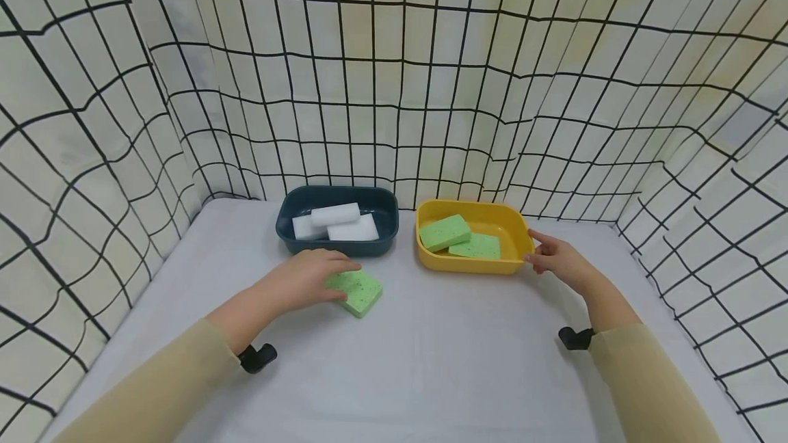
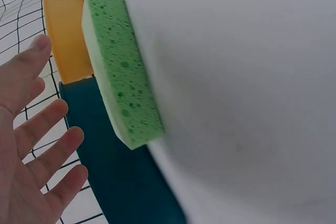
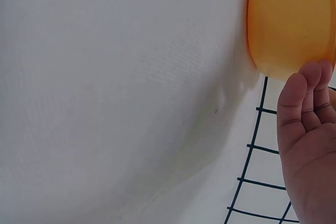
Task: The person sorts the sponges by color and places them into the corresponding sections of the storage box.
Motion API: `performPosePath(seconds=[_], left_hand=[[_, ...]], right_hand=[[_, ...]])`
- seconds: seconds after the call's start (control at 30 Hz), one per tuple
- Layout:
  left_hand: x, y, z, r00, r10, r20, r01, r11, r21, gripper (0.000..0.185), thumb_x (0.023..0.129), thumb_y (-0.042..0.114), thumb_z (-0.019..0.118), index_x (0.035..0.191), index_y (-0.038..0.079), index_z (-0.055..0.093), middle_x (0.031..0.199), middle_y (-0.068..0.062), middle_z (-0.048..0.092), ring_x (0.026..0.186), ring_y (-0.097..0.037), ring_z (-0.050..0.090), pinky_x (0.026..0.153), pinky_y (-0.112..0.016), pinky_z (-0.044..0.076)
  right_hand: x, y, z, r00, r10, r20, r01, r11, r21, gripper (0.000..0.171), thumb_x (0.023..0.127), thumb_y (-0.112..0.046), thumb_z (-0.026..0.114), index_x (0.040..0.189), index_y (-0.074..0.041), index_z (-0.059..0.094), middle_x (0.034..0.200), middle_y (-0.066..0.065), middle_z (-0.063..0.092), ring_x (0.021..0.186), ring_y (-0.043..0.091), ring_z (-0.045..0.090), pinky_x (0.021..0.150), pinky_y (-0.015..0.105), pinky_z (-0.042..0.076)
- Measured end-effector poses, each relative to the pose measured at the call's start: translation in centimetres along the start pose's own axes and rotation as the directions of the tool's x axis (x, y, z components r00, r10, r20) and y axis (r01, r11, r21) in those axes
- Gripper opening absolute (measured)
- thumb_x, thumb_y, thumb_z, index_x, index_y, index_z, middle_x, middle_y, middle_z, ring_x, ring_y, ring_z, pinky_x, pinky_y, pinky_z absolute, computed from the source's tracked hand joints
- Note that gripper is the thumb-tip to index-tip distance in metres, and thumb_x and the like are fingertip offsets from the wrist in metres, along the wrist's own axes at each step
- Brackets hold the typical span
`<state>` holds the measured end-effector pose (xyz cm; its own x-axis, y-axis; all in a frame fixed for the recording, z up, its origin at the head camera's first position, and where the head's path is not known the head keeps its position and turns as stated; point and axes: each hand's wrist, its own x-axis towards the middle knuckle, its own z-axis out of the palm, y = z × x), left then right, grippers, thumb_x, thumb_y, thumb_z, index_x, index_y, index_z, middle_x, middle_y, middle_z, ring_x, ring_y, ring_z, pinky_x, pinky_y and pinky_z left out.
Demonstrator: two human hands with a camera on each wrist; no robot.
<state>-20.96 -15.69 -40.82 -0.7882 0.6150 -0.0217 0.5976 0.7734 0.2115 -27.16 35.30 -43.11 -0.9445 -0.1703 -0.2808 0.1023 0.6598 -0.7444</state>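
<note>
A green speckled sponge (image 1: 359,292) lies on the white table in front of the dark blue tub (image 1: 289,234). My left hand (image 1: 310,279) hovers over the sponge's near-left part. In the left wrist view the fingers (image 2: 44,145) are spread and straight, apart from the sponge (image 2: 123,77). My right hand (image 1: 550,257) touches the right corner of the yellow tub (image 1: 486,266). Its straight fingers (image 3: 304,98) rest against the tub's wall (image 3: 289,19). Two green sponges (image 1: 444,232) lie in the yellow tub. White sponges (image 1: 335,215) lie in the blue tub.
The two tubs stand side by side at the back of the white table (image 1: 431,361). Cloth walls with a black grid (image 1: 394,87) close the table in at the back, left and right.
</note>
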Motion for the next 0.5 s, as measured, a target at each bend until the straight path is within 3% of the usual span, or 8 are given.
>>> performPosePath(seconds=[0.5], left_hand=[[-0.3,-1.3,0.9,1.0,-0.021,0.014,0.021,1.0,0.019,0.061,0.084,0.039,0.079,0.139,0.021,0.059,0.138,-0.003,0.057,0.129,-0.027,0.05,0.105,-0.053,0.04]], right_hand=[[-0.1,0.3,0.0,1.0,-0.009,-0.014,0.009,1.0,-0.007,0.079,0.098,-0.035,0.064,0.16,-0.014,0.019,0.096,0.013,0.056,0.091,0.028,0.056,0.095,0.045,0.041]])
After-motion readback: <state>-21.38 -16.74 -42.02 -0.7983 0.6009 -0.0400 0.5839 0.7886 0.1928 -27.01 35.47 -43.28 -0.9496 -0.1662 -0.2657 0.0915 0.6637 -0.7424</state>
